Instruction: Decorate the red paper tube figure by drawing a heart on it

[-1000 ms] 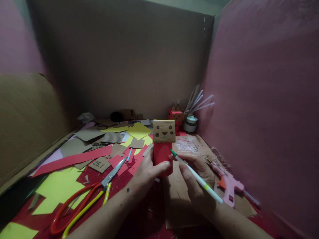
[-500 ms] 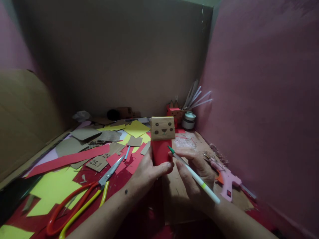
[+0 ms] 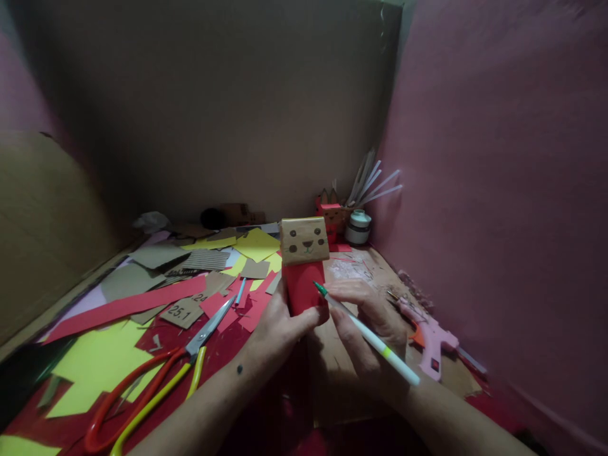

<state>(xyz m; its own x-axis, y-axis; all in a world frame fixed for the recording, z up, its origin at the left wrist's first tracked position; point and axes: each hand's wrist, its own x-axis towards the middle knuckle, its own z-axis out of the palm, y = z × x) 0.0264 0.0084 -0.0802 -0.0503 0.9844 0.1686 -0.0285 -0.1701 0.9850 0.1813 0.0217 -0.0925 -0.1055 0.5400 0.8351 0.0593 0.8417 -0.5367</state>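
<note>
My left hand [image 3: 289,326] is wrapped round the red lower part of a paper animal figure [image 3: 304,285], holding it upright. Its tan cardboard head [image 3: 304,242] has dark round spots, a dark nose and a small green mouth line. Between the thumb and fingers of my right hand [image 3: 368,326] is a white felt-tip pen [image 3: 375,342] with a green tip. That tip points at the red body, close to its right side; whether it touches I cannot tell.
Large scissors [image 3: 190,351] lie open at left among yellow paper [image 3: 104,361], a red strip [image 3: 128,307] and cardboard scraps. At right rests a pink glue gun [image 3: 434,339]. Behind stand a white jar [image 3: 358,228], another red figure [image 3: 330,215] and glue sticks [image 3: 380,183].
The figure has shifted slightly left and turned a little in my left hand. The pen tip has moved slightly left and down with my right hand. The view has shifted slightly.
</note>
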